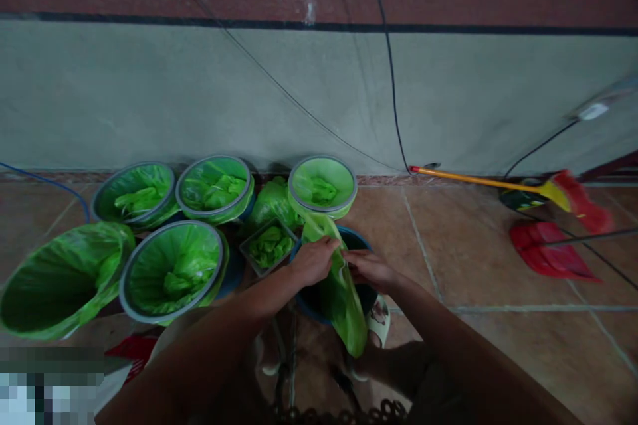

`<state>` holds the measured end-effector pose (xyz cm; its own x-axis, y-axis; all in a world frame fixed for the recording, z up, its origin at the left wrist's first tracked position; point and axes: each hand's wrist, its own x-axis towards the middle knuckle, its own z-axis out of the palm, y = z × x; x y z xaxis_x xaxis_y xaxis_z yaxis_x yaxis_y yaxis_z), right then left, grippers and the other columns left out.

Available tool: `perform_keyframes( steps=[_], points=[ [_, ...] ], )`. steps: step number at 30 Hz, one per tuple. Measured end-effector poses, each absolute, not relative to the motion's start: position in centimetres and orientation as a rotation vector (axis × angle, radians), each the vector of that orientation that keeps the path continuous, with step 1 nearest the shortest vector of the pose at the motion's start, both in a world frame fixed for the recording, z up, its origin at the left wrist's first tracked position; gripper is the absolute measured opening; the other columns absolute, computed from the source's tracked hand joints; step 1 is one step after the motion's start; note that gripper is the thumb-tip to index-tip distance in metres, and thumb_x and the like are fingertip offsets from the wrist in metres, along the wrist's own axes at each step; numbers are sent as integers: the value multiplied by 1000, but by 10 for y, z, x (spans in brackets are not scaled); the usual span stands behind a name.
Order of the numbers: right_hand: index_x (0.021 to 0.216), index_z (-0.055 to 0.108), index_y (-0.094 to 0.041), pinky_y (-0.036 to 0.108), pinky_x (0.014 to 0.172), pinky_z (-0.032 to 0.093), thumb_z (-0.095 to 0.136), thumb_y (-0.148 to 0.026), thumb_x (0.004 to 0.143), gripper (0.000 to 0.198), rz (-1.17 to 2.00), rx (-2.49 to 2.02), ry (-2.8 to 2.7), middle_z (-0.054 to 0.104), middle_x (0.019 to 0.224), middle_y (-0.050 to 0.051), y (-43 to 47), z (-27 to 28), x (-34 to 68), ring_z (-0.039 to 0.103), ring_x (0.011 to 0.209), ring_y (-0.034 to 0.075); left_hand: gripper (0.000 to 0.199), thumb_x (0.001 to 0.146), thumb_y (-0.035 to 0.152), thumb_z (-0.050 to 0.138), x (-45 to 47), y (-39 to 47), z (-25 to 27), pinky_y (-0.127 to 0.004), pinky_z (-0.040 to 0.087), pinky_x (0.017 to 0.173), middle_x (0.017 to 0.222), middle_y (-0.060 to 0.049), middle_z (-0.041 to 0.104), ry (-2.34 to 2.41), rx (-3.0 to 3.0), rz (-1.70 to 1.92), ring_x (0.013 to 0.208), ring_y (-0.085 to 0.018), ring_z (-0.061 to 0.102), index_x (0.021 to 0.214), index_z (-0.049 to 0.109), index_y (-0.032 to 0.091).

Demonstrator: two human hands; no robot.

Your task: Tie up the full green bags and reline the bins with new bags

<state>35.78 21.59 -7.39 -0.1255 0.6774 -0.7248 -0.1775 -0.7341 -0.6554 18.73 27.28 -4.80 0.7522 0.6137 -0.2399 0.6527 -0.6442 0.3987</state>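
Note:
A green plastic bag hangs gathered lengthwise between my two hands, over the mouth of a dark blue bin. My left hand is closed on the bag's upper part. My right hand pinches the bag's edge from the other side, fingers close together. The bag's lower end drapes past the bin's near rim towards my legs. Just behind stands a bin with a grey rim, lined with a green bag. Left of my left hand is a small square bin holding crumpled green plastic.
Several green-lined bins stand to the left, including a near one and a wide one. At right lie a broom with an orange handle and a red dustpan. Black cables hang along the wall. My feet are close below the bin.

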Motion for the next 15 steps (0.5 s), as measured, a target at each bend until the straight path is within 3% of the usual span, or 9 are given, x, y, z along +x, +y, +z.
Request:
perform_keyframes(
  steps=[5,11,13,15],
  points=[
    [92,67,-15,24,59,51,62,-34,89,20,1926,-1550,-547,72,76,4,213,-81,360,65,61,13,21,93,24,44,184,276,-53,-31,52,89,106,-5,69,938,2520,-152,101,-21,68,105,61,22],
    [91,65,-15,24,64,52,60,-34,90,20,1955,-1482,-560,70,75,3,211,-85,361,66,63,13,33,97,39,40,196,271,-51,-32,52,85,98,-8,72,1161,2281,-129,98,-22,69,114,57,18],
    [93,65,-16,26,67,53,60,-37,89,22,1949,-1462,-582,71,78,4,210,-86,359,67,67,14,38,94,44,48,199,270,-53,-31,52,84,101,-9,72,1171,2164,-112,98,-22,69,116,56,16],
    [97,66,-16,28,69,55,58,-42,89,28,1928,-1474,-647,73,85,7,210,-87,359,69,71,15,34,90,38,56,200,269,-57,-28,52,81,102,-8,72,1135,2104,-120,96,-21,69,116,57,15]
  ],
)
